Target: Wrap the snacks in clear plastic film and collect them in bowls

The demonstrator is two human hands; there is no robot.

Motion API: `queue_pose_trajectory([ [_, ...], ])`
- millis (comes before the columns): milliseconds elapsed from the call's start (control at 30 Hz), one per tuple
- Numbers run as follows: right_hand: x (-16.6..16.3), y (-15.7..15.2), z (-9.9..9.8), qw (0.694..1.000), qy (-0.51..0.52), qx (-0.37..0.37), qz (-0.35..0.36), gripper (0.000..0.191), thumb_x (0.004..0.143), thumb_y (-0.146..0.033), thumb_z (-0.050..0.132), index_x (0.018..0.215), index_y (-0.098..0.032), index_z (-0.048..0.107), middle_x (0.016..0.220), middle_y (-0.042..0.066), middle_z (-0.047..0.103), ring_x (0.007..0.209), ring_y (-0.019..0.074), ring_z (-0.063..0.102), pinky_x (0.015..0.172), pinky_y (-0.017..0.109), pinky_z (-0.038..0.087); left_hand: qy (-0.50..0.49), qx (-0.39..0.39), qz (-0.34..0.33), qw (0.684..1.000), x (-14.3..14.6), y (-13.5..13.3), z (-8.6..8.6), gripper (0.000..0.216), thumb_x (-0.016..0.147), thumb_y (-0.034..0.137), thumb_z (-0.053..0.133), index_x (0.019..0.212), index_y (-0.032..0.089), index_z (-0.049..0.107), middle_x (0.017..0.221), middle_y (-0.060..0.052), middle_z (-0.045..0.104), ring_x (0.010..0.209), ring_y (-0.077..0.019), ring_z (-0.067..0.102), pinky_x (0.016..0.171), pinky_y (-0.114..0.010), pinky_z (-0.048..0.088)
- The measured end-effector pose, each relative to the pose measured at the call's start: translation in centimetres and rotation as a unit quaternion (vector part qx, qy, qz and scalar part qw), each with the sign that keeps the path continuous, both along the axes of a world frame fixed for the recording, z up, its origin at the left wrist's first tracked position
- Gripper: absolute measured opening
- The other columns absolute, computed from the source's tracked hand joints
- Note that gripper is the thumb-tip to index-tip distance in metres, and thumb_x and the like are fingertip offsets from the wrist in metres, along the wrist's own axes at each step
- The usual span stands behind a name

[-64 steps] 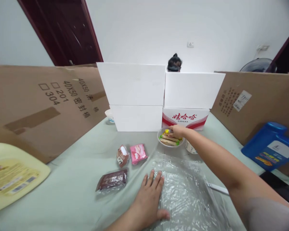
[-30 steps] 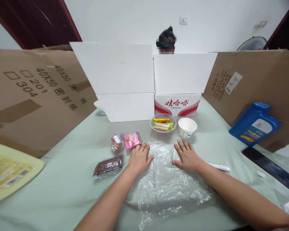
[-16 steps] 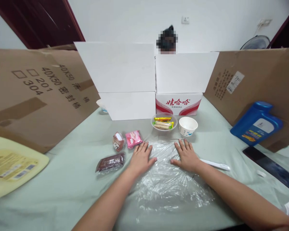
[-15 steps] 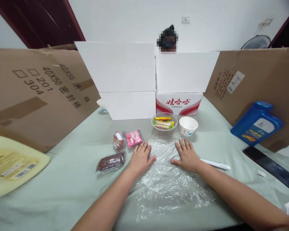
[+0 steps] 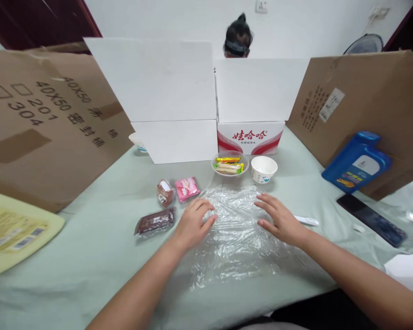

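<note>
A sheet of clear plastic film (image 5: 237,238) lies spread and wrinkled on the green cloth. My left hand (image 5: 194,222) hovers at its left edge, fingers bent and apart, holding nothing. Over its right edge my right hand (image 5: 278,217) is raised with the fingers spread, also holding nothing. Left of my left hand are a dark brown packaged snack (image 5: 154,221), a brown wrapped snack (image 5: 165,192) and a pink packet (image 5: 186,189). Beyond the film stand a clear bowl (image 5: 246,168) with several wrapped snack sticks (image 5: 229,168) and a white paper cup (image 5: 263,170).
White box panels (image 5: 179,142) stand at the back, with cardboard (image 5: 55,137) left and more cardboard (image 5: 365,101) right. A blue bottle (image 5: 356,162), a phone (image 5: 371,220) and a white utensil (image 5: 307,221) lie right; a yellow container (image 5: 20,233) lies left. A person's head (image 5: 238,39) shows behind.
Both hands have lifted from lying flat on the plastic film. The right hand has moved outward and turned partly on its side; the fingers have curled slightly. The camera view has shifted.
</note>
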State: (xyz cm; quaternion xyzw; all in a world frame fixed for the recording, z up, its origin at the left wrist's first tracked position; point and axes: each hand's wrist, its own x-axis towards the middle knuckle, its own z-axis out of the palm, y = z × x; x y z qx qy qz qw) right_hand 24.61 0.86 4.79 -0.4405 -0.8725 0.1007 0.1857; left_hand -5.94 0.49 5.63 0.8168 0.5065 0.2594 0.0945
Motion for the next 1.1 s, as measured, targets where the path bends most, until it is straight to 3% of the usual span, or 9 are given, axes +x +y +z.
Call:
queue_pose_trajectory([
  [100,2.3,-4.4,1.1,0.989,-0.011,-0.097,0.109,0.059,0.087,-0.056,0.055,0.135,-0.023,0.050,0.140,0.013,0.050,0.132,0.0277,0.042,0.108,0.046,0.037,0.035,-0.132,-0.133,0.982,-0.5,-3.9,1.9,0.024,0.087,0.044,0.057,0.093,0.021,0.062,0.097,-0.004,0.064,0.095,-0.0213,0.059,0.086,-0.035,0.049],
  [167,3.7,-6.9,0.3,0.982,-0.046,-0.133,0.126,0.060,0.085,-0.052,0.060,0.136,-0.023,0.050,0.142,0.013,0.048,0.133,0.0294,0.040,0.109,0.048,0.037,0.100,-0.192,-0.178,0.960,-1.1,-6.3,1.3,0.040,0.071,0.050,0.073,0.100,0.024,0.063,0.110,-0.005,0.064,0.107,-0.0268,0.056,0.092,-0.040,0.048],
  [233,4.8,-8.7,-1.2,0.985,-0.054,-0.129,0.103,0.040,0.092,-0.037,0.052,0.129,-0.024,0.055,0.140,0.011,0.051,0.134,0.0276,0.040,0.109,0.049,0.036,0.146,-0.200,-0.181,0.952,-2.0,-8.1,-0.3,0.052,0.067,0.047,0.076,0.112,0.025,0.061,0.135,-0.007,0.054,0.127,-0.0340,0.045,0.106,-0.049,0.039],
  [300,5.5,-9.6,-2.3,0.990,-0.034,-0.115,0.076,0.028,0.095,-0.025,0.044,0.117,-0.026,0.061,0.133,0.009,0.058,0.131,0.0241,0.045,0.108,0.046,0.038,0.149,-0.199,-0.182,0.951,-3.0,-9.1,-1.9,0.023,0.083,0.034,0.062,0.106,0.029,0.064,0.142,-0.002,0.050,0.135,-0.0295,0.040,0.113,-0.048,0.032],
  [433,5.7,-9.2,-2.0,0.991,0.060,-0.110,0.049,0.020,0.093,-0.023,0.044,0.103,-0.027,0.061,0.112,0.008,0.067,0.112,0.0221,0.059,0.095,0.039,0.049,0.058,-0.232,-0.138,0.961,-4.0,-9.3,-1.7,0.021,0.094,0.028,0.041,0.089,0.028,0.062,0.113,0.001,0.068,0.115,-0.0205,0.058,0.097,-0.033,0.048],
  [533,4.8,-6.8,-0.5,0.981,0.139,-0.131,-0.022,0.019,0.095,-0.031,0.041,0.098,-0.025,0.059,0.092,0.006,0.069,0.088,0.0201,0.066,0.078,0.035,0.055,-0.042,-0.259,-0.071,0.962,-3.6,-7.5,0.3,0.021,0.095,0.031,0.038,0.085,0.023,0.055,0.085,0.000,0.068,0.080,-0.0160,0.064,0.073,-0.027,0.051],
  [667,2.3,-0.7,0.0,0.964,0.185,-0.131,-0.137,0.026,0.096,-0.034,0.033,0.100,-0.022,0.056,0.070,0.001,0.065,0.064,0.0169,0.065,0.063,0.030,0.054,-0.088,-0.200,0.036,0.975,-2.0,-2.1,1.4,0.011,0.090,0.024,0.043,0.081,0.021,0.048,0.069,0.003,0.062,0.065,-0.0142,0.060,0.063,-0.025,0.045],
  [867,-0.8,6.1,-2.6,0.969,-0.017,0.006,-0.245,0.027,0.093,-0.017,0.037,0.111,-0.019,0.057,0.112,0.010,0.067,0.096,0.0206,0.065,0.078,0.030,0.049,-0.020,-0.123,0.209,0.970,0.2,5.2,-1.4,0.011,0.085,0.011,0.052,0.091,0.020,0.052,0.084,-0.001,0.069,0.080,-0.0162,0.067,0.070,-0.024,0.045],
  [1100,-0.5,6.4,-5.1,0.946,-0.148,0.031,-0.288,0.027,0.097,-0.022,0.036,0.115,-0.017,0.055,0.110,0.013,0.065,0.076,0.0213,0.067,0.058,0.029,0.043,0.022,-0.099,0.212,0.972,0.3,6.2,-4.3,0.026,0.088,0.014,0.053,0.114,0.018,0.054,0.100,-0.008,0.069,0.094,-0.0230,0.066,0.079,-0.031,0.047],
])
